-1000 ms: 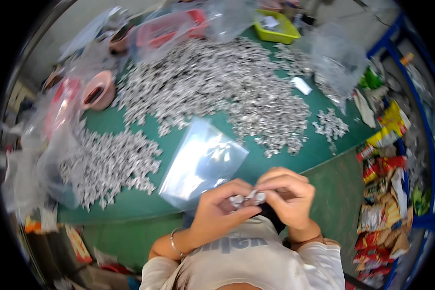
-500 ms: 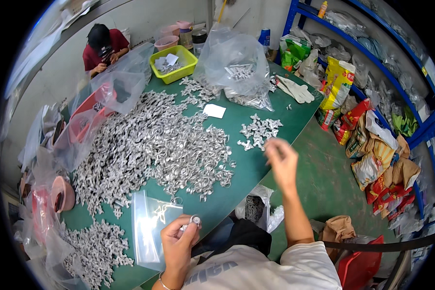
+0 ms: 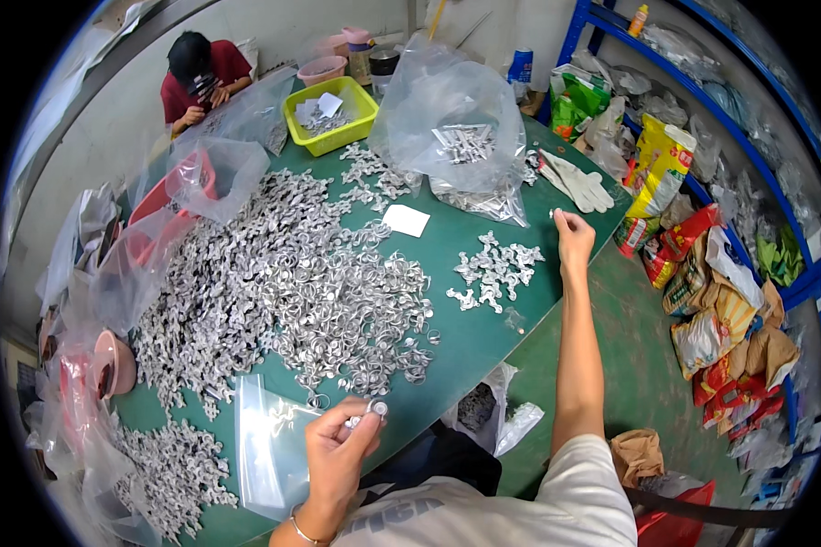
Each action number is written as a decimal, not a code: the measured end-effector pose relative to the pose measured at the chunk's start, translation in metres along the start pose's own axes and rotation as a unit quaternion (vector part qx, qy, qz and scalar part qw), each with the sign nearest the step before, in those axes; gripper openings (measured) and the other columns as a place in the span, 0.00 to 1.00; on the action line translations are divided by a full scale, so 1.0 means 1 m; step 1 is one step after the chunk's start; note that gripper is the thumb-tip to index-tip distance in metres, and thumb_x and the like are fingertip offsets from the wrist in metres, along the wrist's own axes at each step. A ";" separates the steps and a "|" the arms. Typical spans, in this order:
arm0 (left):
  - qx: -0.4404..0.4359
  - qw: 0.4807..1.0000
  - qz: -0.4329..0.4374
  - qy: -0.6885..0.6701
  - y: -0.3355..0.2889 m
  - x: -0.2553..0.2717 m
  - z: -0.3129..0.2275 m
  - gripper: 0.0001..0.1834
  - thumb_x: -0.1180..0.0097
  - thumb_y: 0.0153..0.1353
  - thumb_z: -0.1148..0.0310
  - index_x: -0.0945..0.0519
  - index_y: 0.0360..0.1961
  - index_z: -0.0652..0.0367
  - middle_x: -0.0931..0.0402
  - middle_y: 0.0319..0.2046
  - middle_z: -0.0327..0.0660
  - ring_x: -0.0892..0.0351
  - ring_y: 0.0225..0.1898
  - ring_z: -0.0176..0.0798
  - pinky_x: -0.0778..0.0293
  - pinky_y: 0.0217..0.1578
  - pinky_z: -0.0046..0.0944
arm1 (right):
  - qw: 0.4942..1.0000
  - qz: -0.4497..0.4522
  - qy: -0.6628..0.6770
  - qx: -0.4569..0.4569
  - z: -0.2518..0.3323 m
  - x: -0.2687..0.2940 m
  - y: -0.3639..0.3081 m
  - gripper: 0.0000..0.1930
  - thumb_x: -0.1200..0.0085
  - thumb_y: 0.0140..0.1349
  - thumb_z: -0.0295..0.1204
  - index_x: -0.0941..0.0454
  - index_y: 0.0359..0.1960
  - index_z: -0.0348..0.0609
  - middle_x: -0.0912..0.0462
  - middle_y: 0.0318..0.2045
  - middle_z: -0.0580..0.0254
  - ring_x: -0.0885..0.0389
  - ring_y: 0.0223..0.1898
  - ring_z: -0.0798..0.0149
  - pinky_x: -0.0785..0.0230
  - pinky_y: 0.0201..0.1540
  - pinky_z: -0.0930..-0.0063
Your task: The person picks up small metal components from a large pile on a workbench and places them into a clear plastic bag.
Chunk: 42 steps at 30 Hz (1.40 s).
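Observation:
My left hand is closed on small silvery metal ring parts, one with a round face showing between thumb and forefinger. At the table's right edge, below the white gloves, my right hand pinches a small metal piece; its exact shape is too small to make out. A small group of branched metal parts lies to the left of that hand. Ring-shaped metal parts are heaped in the middle of the green table. Beside my left hand lies a flat clear plastic bag.
A wider heap of metal parts spreads left. Farther back stand a yellow basket and a large clear bag of parts. White gloves lie near the right edge. Across the table a person bends over their hands. Shelving lines the right.
My right hand has moved away from me and slightly right, past the small group of parts, and now shows a small metal piece at its fingertips. My left hand keeps its hold.

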State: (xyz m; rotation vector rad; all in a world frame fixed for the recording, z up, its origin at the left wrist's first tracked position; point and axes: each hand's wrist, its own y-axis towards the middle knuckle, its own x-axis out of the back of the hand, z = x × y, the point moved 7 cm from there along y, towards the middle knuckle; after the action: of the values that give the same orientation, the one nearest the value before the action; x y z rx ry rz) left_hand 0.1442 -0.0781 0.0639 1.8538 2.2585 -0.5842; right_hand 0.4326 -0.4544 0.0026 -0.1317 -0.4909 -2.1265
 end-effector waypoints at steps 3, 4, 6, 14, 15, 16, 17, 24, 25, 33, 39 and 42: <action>-0.003 1.000 -0.002 -0.029 0.005 0.000 0.003 0.04 0.50 0.57 0.81 0.24 0.33 0.69 0.28 0.29 0.42 0.37 0.20 0.25 0.43 0.18 0.23 | 0.928 0.160 0.328 -0.077 0.065 -0.023 -0.089 0.11 0.45 0.56 0.29 0.24 0.34 0.32 0.26 0.26 0.69 0.33 0.27 0.77 0.43 0.30 0.83; 0.004 0.999 0.015 -0.041 0.009 -0.006 0.005 0.04 0.50 0.57 0.81 0.24 0.33 0.70 0.28 0.29 0.42 0.37 0.20 0.25 0.43 0.18 0.23 | 0.896 0.189 0.387 -0.110 0.083 -0.025 -0.119 0.07 0.48 0.58 0.25 0.26 0.33 0.32 0.27 0.26 0.66 0.32 0.28 0.74 0.41 0.32 0.82; 0.003 0.998 0.037 -0.053 0.013 -0.015 0.003 0.05 0.51 0.57 0.81 0.24 0.34 0.70 0.28 0.31 0.41 0.36 0.21 0.25 0.43 0.19 0.23 | 0.821 0.266 0.486 -0.136 0.115 -0.029 -0.177 0.04 0.48 0.57 0.22 0.27 0.32 0.32 0.25 0.27 0.60 0.29 0.29 0.68 0.37 0.34 0.76; -0.026 0.996 0.037 -0.077 0.013 -0.022 -0.004 0.06 0.49 0.57 0.81 0.23 0.36 0.68 0.29 0.30 0.39 0.36 0.22 0.23 0.42 0.20 0.23 | 0.784 0.378 0.484 -0.087 0.172 -0.025 -0.282 0.08 0.43 0.44 0.11 0.24 0.27 0.32 0.22 0.28 0.53 0.25 0.31 0.63 0.32 0.34 0.75; -0.032 0.996 0.044 -0.075 0.012 -0.021 -0.005 0.06 0.49 0.57 0.81 0.23 0.36 0.68 0.29 0.30 0.38 0.36 0.22 0.23 0.42 0.20 0.23 | 0.782 0.380 0.485 -0.090 0.173 -0.027 -0.286 0.08 0.43 0.44 0.11 0.24 0.27 0.32 0.22 0.28 0.53 0.25 0.31 0.63 0.32 0.34 0.75; -0.027 0.996 0.038 -0.076 0.009 -0.020 -0.004 0.06 0.49 0.57 0.80 0.23 0.36 0.67 0.29 0.29 0.38 0.36 0.23 0.23 0.42 0.21 0.23 | 0.798 0.377 0.464 -0.077 0.175 -0.027 -0.289 0.09 0.42 0.42 0.10 0.24 0.27 0.32 0.22 0.27 0.53 0.25 0.30 0.63 0.33 0.34 0.75; -0.027 0.996 0.036 -0.076 0.007 -0.019 -0.005 0.06 0.49 0.57 0.80 0.23 0.36 0.67 0.29 0.29 0.38 0.36 0.23 0.23 0.42 0.21 0.23 | 0.813 0.374 0.442 -0.065 0.177 -0.027 -0.290 0.10 0.40 0.40 0.10 0.24 0.26 0.32 0.21 0.26 0.54 0.25 0.30 0.63 0.33 0.34 0.74; -0.034 0.994 0.058 -0.089 -0.003 -0.014 -0.011 0.06 0.48 0.57 0.80 0.23 0.36 0.67 0.29 0.30 0.37 0.36 0.24 0.22 0.41 0.22 0.23 | 0.835 0.388 0.386 0.044 0.197 -0.022 -0.293 0.11 0.38 0.37 0.11 0.24 0.25 0.32 0.20 0.25 0.55 0.25 0.29 0.62 0.34 0.33 0.71; -0.028 0.994 0.060 -0.090 -0.004 -0.014 -0.011 0.06 0.48 0.56 0.81 0.23 0.36 0.67 0.29 0.30 0.37 0.35 0.25 0.22 0.41 0.23 0.23 | 0.837 0.393 0.376 0.063 0.199 -0.022 -0.293 0.11 0.38 0.37 0.12 0.24 0.25 0.32 0.20 0.24 0.56 0.25 0.29 0.62 0.34 0.33 0.71; -0.034 0.995 0.063 -0.076 -0.012 -0.010 -0.019 0.06 0.48 0.55 0.83 0.23 0.35 0.68 0.28 0.33 0.40 0.30 0.32 0.26 0.34 0.29 0.24 | 0.837 0.395 0.372 0.064 0.206 -0.018 -0.301 0.10 0.37 0.37 0.13 0.24 0.24 0.33 0.20 0.24 0.57 0.26 0.29 0.62 0.35 0.33 0.72; -0.031 0.994 0.079 -0.063 -0.015 -0.010 -0.024 0.06 0.48 0.56 0.82 0.23 0.36 0.69 0.28 0.33 0.41 0.30 0.34 0.27 0.33 0.32 0.25 | 0.831 0.407 0.373 0.067 0.209 -0.016 -0.303 0.11 0.37 0.36 0.12 0.24 0.24 0.34 0.20 0.25 0.57 0.27 0.29 0.63 0.36 0.33 0.73; -0.028 0.993 0.099 -0.055 -0.016 -0.012 -0.027 0.07 0.49 0.56 0.81 0.24 0.36 0.70 0.28 0.33 0.41 0.29 0.34 0.28 0.33 0.33 0.25 | 0.826 0.415 0.375 0.072 0.210 -0.015 -0.304 0.12 0.37 0.36 0.12 0.24 0.24 0.34 0.20 0.25 0.57 0.27 0.29 0.63 0.37 0.33 0.72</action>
State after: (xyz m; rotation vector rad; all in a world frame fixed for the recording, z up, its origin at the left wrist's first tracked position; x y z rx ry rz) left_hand 0.1346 -0.0806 0.0962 1.9369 1.9727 -0.5704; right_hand 0.1746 -0.2086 0.1006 0.4916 -0.0687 -1.1263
